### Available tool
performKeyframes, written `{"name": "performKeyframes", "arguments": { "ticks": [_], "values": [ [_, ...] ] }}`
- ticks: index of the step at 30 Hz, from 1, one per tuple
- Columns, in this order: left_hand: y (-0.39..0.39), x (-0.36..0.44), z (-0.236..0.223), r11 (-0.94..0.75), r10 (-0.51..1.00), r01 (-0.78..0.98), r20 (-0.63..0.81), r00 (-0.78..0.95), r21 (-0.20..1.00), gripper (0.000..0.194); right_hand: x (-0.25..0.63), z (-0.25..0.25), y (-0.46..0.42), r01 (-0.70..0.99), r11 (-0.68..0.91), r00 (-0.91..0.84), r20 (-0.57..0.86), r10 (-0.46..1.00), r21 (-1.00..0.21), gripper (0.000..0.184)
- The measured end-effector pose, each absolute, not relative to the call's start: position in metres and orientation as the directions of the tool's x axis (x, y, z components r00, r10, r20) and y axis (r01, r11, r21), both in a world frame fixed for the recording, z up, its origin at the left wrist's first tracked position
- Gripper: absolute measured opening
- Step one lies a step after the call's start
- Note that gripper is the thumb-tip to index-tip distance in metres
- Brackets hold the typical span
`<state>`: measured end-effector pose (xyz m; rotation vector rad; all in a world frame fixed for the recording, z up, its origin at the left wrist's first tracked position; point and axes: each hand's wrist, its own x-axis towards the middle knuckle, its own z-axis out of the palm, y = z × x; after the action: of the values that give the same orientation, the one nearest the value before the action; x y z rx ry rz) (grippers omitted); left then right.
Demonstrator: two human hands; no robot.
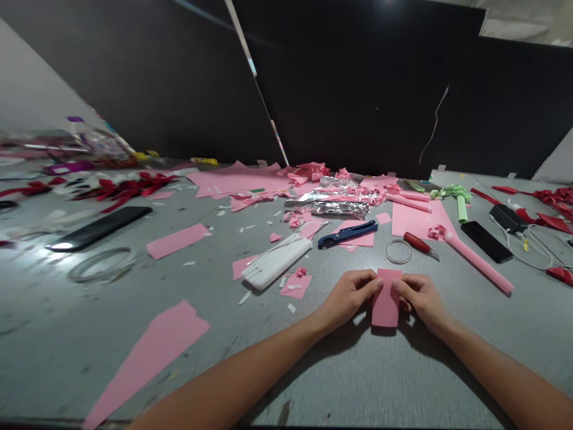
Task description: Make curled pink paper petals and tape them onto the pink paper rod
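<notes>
Paper (pixel 385 307) sits between left hand (pixel 354 294) and right hand (pixel 423 297), neither nearer, its long axis crossing the line between them, each pinching one long edge.

On the near part of the table (pixel 340 370), a paper (pixel 386 307) is between the left hand (pixel 351 295) and the right hand (pixel 423 298). Behind it lies a ring (pixel 399 263), with a small tool (pixel 417 242) just to the right. Farther right lies a phone (pixel 486 241), with a charger (pixel 505 218) behind it. Foil (pixel 340 208) lies behind the ring, to its left. A board (pixel 380 77) rises behind everything.
</notes>
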<state>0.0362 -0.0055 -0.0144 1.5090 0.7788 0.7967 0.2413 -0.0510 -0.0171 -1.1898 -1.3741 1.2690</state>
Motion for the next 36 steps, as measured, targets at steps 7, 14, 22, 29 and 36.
{"name": "performKeyframes", "arguments": {
  "ticks": [7, 14, 22, 29, 36],
  "values": [
    [-0.002, 0.034, -0.012, -0.070, 0.902, 0.008, 0.060, 0.427, 0.997, 0.045, 0.243, -0.016, -0.047, 0.059, 0.038, 0.068, 0.042, 0.997, -0.998, 0.042],
    [-0.003, 0.034, -0.007, -0.074, 0.910, 0.005, 0.066, 0.409, 0.997, 0.043, 0.241, -0.020, -0.052, 0.128, 0.046, -0.043, 0.041, 0.998, -0.991, 0.032],
    [-0.003, 0.035, -0.008, -0.237, 0.877, 0.007, 0.211, 0.432, 0.972, 0.023, 0.235, -0.021, -0.056, 0.052, 0.047, -0.161, 0.038, 0.986, -0.998, 0.042],
    [-0.006, 0.035, -0.007, -0.325, 0.855, 0.008, 0.290, 0.431, 0.946, 0.015, 0.229, -0.019, -0.059, 0.075, 0.141, -0.151, 0.128, 0.980, -0.987, 0.033],
    [-0.008, 0.034, -0.009, -0.322, 0.875, 0.045, 0.279, 0.395, 0.946, 0.022, 0.230, -0.017, -0.062, 0.119, 0.135, -0.155, 0.116, 0.981, -0.984, 0.036]
  ]
}}
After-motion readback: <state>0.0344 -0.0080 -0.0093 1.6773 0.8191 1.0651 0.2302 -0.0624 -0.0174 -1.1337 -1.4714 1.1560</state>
